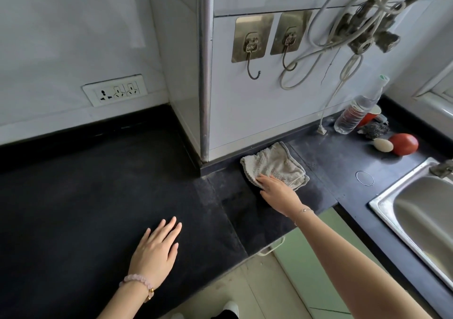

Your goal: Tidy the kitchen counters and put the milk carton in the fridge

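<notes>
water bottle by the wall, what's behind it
Behind the water bottle stands a red cup, only partly visible past the bottle. Whether anything is in the cup cannot be seen. A dark scrubber-like clump lies beside them.

Free: dark counter [85,196] left of pillar [204,73] | Obstacles right: cloth [274,164], bottle [353,115], tomato [403,144], egg [383,145], sink [416,210] | Overhead: dangling cables [343,39]

Both forearms are bare, the left hand [155,250] wearing a pink beaded bracelet [138,282] and the right hand [279,191] a thin chain bracelet [304,212].
</notes>
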Motion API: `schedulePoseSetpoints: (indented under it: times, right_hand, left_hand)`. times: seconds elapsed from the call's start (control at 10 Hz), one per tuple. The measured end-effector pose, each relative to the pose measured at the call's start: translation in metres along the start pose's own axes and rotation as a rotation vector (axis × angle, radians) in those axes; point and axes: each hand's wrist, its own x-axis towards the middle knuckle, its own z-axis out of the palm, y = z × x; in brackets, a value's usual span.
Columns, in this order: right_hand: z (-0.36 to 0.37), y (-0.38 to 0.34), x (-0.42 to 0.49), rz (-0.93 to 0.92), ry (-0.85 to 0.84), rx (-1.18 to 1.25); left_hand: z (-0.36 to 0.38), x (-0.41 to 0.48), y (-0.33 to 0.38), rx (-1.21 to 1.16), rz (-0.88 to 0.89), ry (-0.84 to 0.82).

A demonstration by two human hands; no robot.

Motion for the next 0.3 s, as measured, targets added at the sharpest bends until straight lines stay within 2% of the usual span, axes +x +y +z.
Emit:
schedulePoseSetpoints:
  times: [0.1, 0.3]
  right_hand:
    - [-0.009, -0.004, -0.011, 0.048, 0.002, 0.040]
    - [-0.006, -0.006, -0.052, 0.148, 0.231, 0.262]
  left_hand:
    - [-0.005, -0.002, 0.001, -0.005, 0.021, -0.050]
    - [0.001, -0.003, 0.000, -0.012, 0.063, -0.077]
